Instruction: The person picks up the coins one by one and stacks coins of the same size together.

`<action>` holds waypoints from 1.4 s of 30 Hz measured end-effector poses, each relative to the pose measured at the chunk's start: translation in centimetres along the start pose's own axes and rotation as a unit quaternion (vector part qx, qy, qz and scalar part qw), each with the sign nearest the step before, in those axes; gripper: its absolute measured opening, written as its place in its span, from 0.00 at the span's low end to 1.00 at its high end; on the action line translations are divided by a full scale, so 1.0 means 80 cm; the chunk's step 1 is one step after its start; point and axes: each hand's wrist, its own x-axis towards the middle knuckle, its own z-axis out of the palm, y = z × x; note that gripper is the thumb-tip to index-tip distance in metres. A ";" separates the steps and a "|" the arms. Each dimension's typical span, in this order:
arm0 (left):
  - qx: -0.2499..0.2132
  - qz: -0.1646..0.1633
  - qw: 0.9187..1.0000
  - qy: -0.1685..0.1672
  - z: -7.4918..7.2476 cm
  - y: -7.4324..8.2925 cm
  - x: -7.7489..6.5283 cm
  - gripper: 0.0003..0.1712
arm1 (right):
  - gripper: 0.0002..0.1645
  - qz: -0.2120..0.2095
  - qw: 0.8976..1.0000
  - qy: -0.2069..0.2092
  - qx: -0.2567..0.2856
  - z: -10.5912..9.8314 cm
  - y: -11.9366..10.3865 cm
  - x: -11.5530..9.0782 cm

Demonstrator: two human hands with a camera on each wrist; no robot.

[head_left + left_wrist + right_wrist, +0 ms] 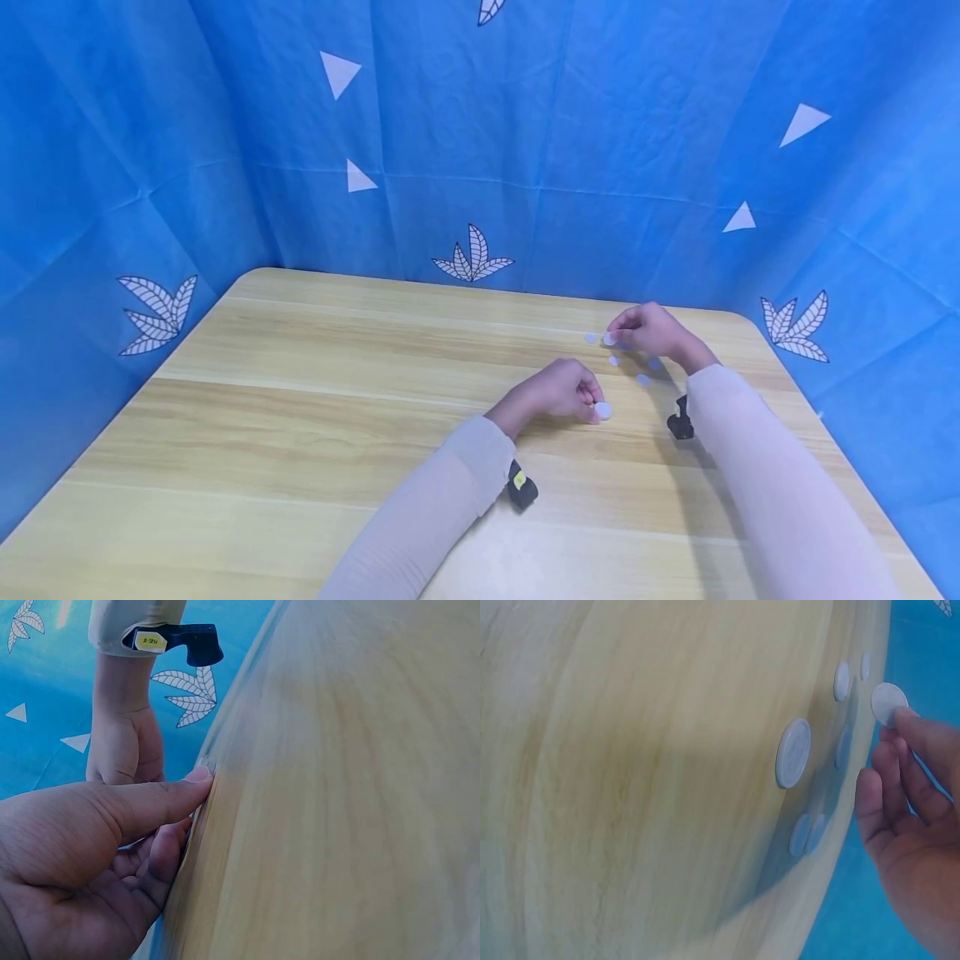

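Observation:
In the head view my left hand (555,388) pinches a pale, silvery coin (602,410) between thumb and fingers, low over the wooden table (300,417). Its coin hardly shows in the left wrist view, where the thumb (169,804) meets the fingers near the table edge. Farther back and to the right, my right hand (654,331) holds another coin (609,339) by its rim. That raised coin (886,702) faces the camera in the right wrist view, gripped by thumb and fingers. Several more coins lie flat on the wood below it, the nearest coin (793,753) showing a raised rim.
Loose coins, among them one coin (642,379) by the right hand's shadow, lie scattered near the table's back right. A blue curtain (465,125) with white leaf and triangle prints stands round the table. Black wrist cameras, such as the left camera (522,490), hang below both sleeves.

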 end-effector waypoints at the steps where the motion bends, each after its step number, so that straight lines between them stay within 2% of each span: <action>1: 0.001 -0.001 1.000 0.000 0.000 0.000 0.000 0.10 | 0.10 0.002 1.000 0.001 0.002 0.000 0.001 -0.001; 18: -0.004 -0.007 1.000 0.006 0.002 0.001 -0.001 0.10 | 0.13 0.033 0.996 0.012 0.085 -0.006 0.000 -0.017; 29: 0.000 0.000 1.000 0.007 0.002 0.002 -0.001 0.10 | 0.13 0.022 0.998 0.009 0.061 -0.010 -0.001 -0.033; 32: 0.005 0.002 1.000 0.008 0.002 0.002 0.000 0.11 | 0.13 0.019 0.998 0.001 0.067 -0.013 -0.014 -0.044; 37: 0.007 -0.002 1.000 0.008 0.003 0.000 0.001 0.10 | 0.12 0.023 0.998 -0.006 0.060 -0.011 -0.013 -0.051; 39: 0.007 -0.003 1.000 0.009 0.003 0.001 0.001 0.10 | 0.12 0.020 0.998 -0.004 0.053 -0.009 -0.001 -0.049; 42: 0.003 -0.004 1.000 0.009 0.002 0.002 0.000 0.10 | 0.11 0.016 0.999 -0.006 0.045 -0.008 0.000 -0.051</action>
